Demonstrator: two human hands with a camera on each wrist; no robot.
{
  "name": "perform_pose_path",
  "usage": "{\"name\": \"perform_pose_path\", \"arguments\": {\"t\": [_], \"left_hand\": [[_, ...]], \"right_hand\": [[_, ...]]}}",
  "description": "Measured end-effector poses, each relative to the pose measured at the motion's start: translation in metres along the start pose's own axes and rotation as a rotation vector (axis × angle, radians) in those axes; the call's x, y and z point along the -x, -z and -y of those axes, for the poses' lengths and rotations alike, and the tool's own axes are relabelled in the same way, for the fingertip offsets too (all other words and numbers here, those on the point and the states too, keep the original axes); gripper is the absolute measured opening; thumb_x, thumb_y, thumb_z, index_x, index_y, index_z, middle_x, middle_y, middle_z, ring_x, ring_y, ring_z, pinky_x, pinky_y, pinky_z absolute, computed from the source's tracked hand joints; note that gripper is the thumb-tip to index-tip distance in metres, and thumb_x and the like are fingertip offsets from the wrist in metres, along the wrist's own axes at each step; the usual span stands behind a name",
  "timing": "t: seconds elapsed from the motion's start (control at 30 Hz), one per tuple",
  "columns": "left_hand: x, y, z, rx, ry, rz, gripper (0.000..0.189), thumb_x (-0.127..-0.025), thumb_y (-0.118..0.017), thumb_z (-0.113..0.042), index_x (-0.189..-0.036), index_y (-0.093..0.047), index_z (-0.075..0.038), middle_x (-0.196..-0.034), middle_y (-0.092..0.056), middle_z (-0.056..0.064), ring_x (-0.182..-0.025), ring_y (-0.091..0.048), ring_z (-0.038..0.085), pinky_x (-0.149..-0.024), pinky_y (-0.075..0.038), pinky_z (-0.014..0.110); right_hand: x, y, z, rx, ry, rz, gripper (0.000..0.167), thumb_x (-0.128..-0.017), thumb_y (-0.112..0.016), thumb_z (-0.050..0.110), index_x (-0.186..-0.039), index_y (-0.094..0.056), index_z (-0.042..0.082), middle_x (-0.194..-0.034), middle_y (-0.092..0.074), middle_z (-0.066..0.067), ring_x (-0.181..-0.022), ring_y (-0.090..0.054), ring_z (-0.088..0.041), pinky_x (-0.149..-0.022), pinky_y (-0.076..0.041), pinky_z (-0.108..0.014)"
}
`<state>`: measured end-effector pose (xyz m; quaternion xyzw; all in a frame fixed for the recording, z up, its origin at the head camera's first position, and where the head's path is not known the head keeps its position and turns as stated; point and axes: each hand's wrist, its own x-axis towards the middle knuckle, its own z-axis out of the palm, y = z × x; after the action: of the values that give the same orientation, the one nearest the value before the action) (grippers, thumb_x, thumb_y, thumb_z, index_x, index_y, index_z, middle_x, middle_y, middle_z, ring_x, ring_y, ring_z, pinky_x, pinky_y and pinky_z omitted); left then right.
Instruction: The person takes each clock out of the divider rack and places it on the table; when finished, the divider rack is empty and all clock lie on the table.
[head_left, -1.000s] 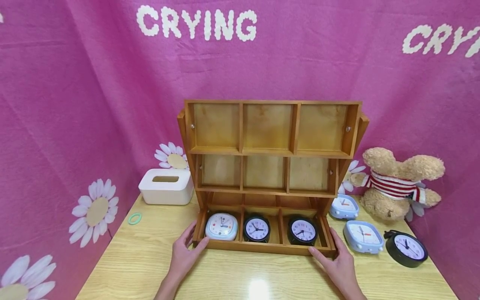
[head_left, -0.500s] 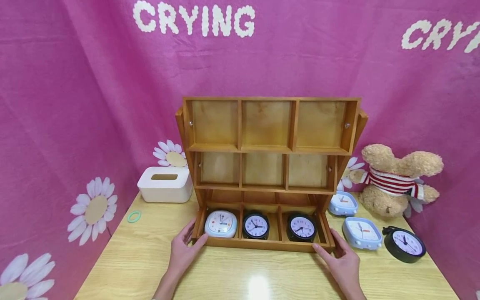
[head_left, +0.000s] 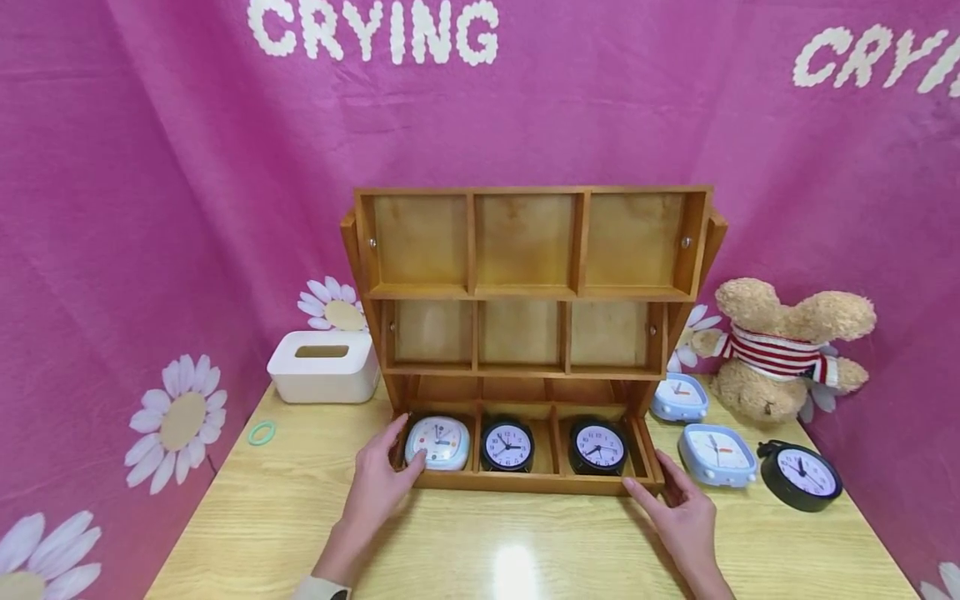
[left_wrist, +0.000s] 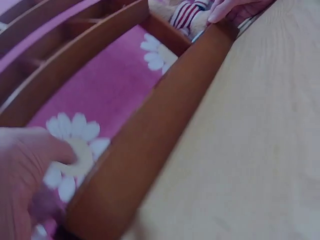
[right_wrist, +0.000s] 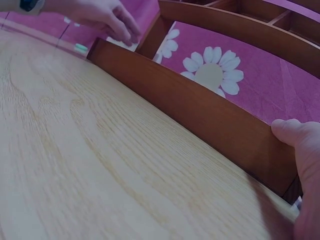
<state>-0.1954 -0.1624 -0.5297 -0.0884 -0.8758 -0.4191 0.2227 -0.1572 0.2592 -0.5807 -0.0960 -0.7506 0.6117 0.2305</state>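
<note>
A brown wooden three-tier display rack [head_left: 525, 293] with square compartments stands mid-table. Its bottom tray holds a pale blue-and-white alarm clock [head_left: 437, 442] on the left, a black round clock [head_left: 507, 445] in the middle and another black round clock [head_left: 598, 447] on the right. My left hand [head_left: 380, 471] is over the tray's left front corner, thumb overlapping the pale clock in the head view; in the left wrist view its thumb is off the front board. My right hand [head_left: 684, 515] grips the right front corner, thumb on the front board [right_wrist: 210, 120], fingers along the side.
To the right lie two blue clocks [head_left: 717, 456] and a black clock [head_left: 801, 477], near a plush toy [head_left: 772, 367] in a striped sweater. A white tissue box [head_left: 322, 367] and a green ring [head_left: 262, 432] are at left. Pink curtains hang behind.
My left hand has come up off the tray's left front corner and moved inward over the pale clock. My right hand stays at its corner. The head view has tilted slightly.
</note>
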Motion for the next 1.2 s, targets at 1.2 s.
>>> {"name": "perform_pose_path", "arguments": {"t": [1.2], "left_hand": [[-0.046, -0.035, -0.045, -0.404, 0.255, 0.429, 0.092, -0.065, -0.1, -0.044, -0.124, -0.056, 0.012, -0.104, -0.06, 0.024, -0.091, -0.064, 0.036, -0.079, -0.062, 0.05]], "right_hand": [[0.0, 0.0, 0.0, -0.024, 0.03, 0.009, 0.066, -0.079, -0.088, -0.006, -0.14, -0.063, -0.003, -0.141, -0.06, -0.028, -0.106, -0.062, 0.013, -0.091, -0.052, -0.01]]}}
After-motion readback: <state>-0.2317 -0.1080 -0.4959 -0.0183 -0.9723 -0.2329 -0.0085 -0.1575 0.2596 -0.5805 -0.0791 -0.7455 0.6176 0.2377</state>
